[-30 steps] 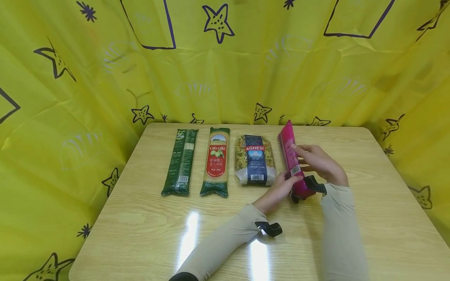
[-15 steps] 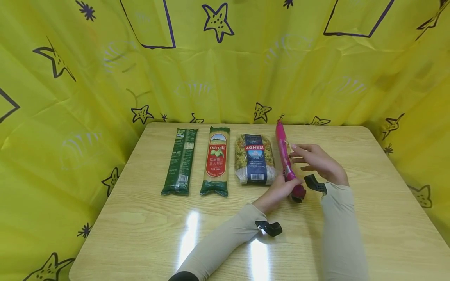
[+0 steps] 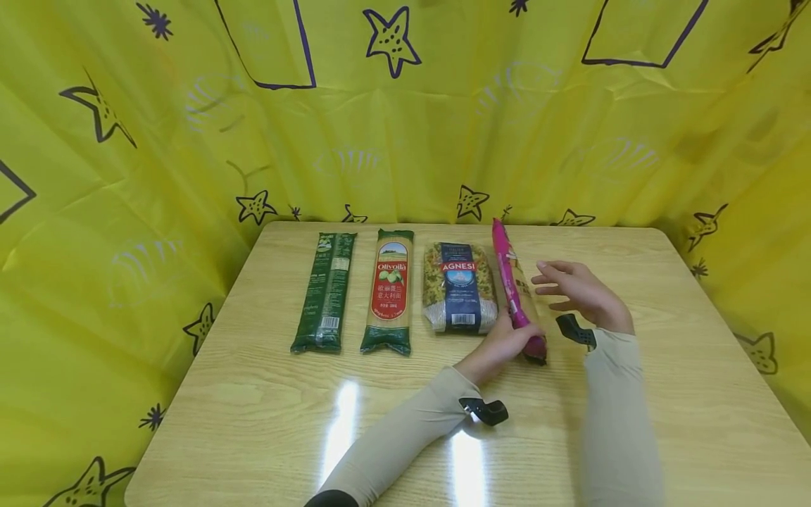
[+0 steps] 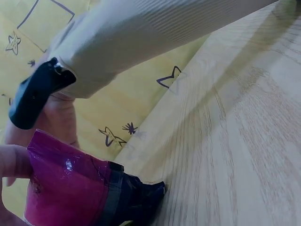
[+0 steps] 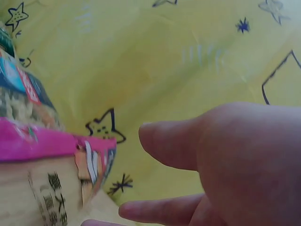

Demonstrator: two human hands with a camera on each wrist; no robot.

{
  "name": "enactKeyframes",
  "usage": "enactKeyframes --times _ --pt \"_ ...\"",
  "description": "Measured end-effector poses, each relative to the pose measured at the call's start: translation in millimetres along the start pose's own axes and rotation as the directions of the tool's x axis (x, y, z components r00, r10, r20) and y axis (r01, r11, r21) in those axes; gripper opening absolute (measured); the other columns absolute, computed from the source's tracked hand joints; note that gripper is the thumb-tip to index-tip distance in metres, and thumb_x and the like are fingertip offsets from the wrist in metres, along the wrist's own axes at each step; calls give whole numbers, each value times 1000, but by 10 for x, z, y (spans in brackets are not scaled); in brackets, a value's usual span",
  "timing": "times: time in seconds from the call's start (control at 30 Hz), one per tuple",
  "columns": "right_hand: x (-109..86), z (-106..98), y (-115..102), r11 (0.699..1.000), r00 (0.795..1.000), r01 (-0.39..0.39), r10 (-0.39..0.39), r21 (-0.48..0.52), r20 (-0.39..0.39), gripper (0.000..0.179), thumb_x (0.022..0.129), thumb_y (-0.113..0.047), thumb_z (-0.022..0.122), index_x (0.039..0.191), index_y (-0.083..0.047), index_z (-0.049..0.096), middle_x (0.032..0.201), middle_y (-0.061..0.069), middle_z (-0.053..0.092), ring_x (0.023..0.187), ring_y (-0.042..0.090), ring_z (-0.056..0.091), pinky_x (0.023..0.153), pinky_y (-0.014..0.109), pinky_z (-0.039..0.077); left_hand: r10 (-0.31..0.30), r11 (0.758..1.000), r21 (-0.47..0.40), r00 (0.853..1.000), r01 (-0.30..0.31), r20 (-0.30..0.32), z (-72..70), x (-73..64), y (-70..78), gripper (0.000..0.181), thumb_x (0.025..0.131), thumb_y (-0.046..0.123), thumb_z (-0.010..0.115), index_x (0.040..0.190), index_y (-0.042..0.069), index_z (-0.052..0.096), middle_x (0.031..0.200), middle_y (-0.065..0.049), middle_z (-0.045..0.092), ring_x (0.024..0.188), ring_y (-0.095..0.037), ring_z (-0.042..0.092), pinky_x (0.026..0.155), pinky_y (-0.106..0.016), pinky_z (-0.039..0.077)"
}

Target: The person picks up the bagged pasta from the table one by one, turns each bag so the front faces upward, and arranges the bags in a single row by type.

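Observation:
My left hand (image 3: 499,345) grips the near end of a pink pack of noodles (image 3: 509,278), its thumb over the pink edge. The pack stands tilted on its long side, and part of its pale front with dark characters faces right. In the left wrist view, the pack's dark crimped end (image 4: 134,193) comes down close to the wood. My right hand (image 3: 584,296) hovers just right of the pack, fingers apart and holding nothing. To the left of the pack, almost against it, lies a clear bag of mixed-colour pasta (image 3: 460,287) with a blue AGNESI label.
Further left lie an Olivoilà spaghetti pack (image 3: 389,292) with its red label up and a dark green spaghetti pack (image 3: 324,292), back side up. All are in a row on the wooden table (image 3: 253,422). A yellow patterned curtain (image 3: 405,141) hangs behind.
The pink pack has turned from showing its barcoded pink back to standing on edge, its front coming into view. It shifted slightly left; my right hand let go and drew back right.

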State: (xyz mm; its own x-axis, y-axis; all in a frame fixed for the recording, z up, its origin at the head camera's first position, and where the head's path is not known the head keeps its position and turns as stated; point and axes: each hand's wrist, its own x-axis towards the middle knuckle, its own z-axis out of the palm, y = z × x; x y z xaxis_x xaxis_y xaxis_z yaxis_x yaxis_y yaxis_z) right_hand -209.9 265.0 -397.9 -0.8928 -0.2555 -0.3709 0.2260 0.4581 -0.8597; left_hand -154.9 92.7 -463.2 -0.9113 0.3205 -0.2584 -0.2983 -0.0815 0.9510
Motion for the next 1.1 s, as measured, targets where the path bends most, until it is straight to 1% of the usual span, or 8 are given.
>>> enactKeyframes --times 0.17,0.33,0.47,0.57,0.67,0.83,0.93,1.1 --pt "13 -46 87 999 1000 -15 15 28 15 89 109 -57 34 163 8 5 162 36 30 150 52 34 116 67 38 -10 1000 -23 1000 10 12 16 1 -33 29 92 7 66 117 11 52 85 3 57 71 -11 53 65 -23 41" --pt "11 -64 131 1000 1000 -13 12 22 21 90 109 -57 32 162 10 6 162 37 29 148 54 36 114 66 42 -15 999 -47 999 16 32 24 -3 -59 34 92 4 63 125 9 54 91 0 62 75 -11 56 65 -23 44" --pt "24 -86 184 1000 999 -25 25 7 26 90 109 -57 34 161 11 6 161 39 29 145 55 41 112 61 48 -4 997 -77 998 9 64 14 8 -82 26 91 3 60 117 4 59 89 1 63 76 -9 57 65 -21 47" --pt "32 -114 231 1000 999 -30 30 5 29 90 109 -56 33 161 12 5 161 40 28 144 55 42 110 58 50 -5 992 -122 996 16 90 8 21 -99 28 89 1 59 117 2 60 93 -3 66 82 -8 60 73 -19 53" --pt "37 -136 262 1000 999 -24 23 17 37 90 109 -56 32 161 12 4 161 41 26 144 55 42 110 58 50 -15 987 -160 993 33 113 6 34 -108 32 88 0 57 120 1 59 103 -8 69 90 -11 64 86 -24 59" --pt "55 -142 282 999 999 -21 20 32 43 90 109 -57 33 161 11 5 161 40 27 142 54 45 111 57 50 -20 978 -201 990 48 140 1 37 -114 42 87 -2 56 128 2 57 114 -10 69 100 -14 65 98 -33 58" --pt "60 -139 290 999 999 -27 26 24 46 89 110 -55 32 161 11 4 160 41 28 140 53 47 111 56 50 -20 967 -246 986 61 168 -5 29 -117 44 85 -4 55 128 4 57 110 -4 66 97 -13 62 90 -27 58" --pt "65 -127 294 999 997 -46 45 16 55 89 110 -55 29 161 12 0 162 42 22 142 58 42 114 57 47 -37 935 -337 976 109 212 -17 33 -107 30 81 -5 51 106 9 59 96 1 62 85 -10 58 72 -19 50"
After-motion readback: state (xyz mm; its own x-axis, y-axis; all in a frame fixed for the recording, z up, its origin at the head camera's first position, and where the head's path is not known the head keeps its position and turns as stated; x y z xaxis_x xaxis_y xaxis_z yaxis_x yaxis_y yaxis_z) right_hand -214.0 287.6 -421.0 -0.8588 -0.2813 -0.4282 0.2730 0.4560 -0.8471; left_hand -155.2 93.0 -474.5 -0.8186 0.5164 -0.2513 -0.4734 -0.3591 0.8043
